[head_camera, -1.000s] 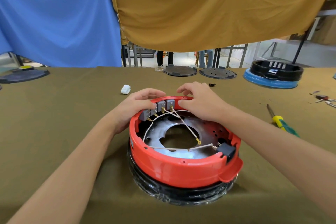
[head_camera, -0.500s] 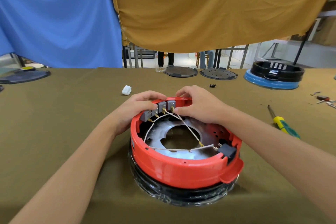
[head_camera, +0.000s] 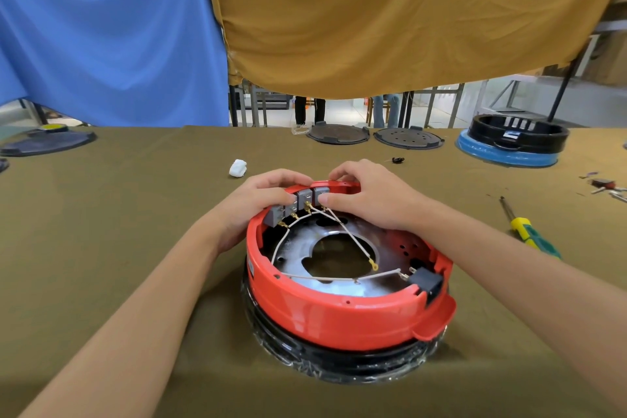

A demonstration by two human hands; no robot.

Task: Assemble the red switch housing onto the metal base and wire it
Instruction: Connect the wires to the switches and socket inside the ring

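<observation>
Both hands work the grey switches on the red housing.

Head view: the red housing (head_camera: 339,312) sits over the metal base (head_camera: 298,248) near the table's (head_camera: 101,248) front edge; left hand (head_camera: 258,204) and right hand (head_camera: 373,197) pinch the grey switches (head_camera: 304,197) at its far rim.

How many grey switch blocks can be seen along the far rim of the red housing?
4, side by side on the far rim of the red housing: one at the left end, the next, the third, the fourth. Fingers partly cover some; more could be hidden.
</observation>
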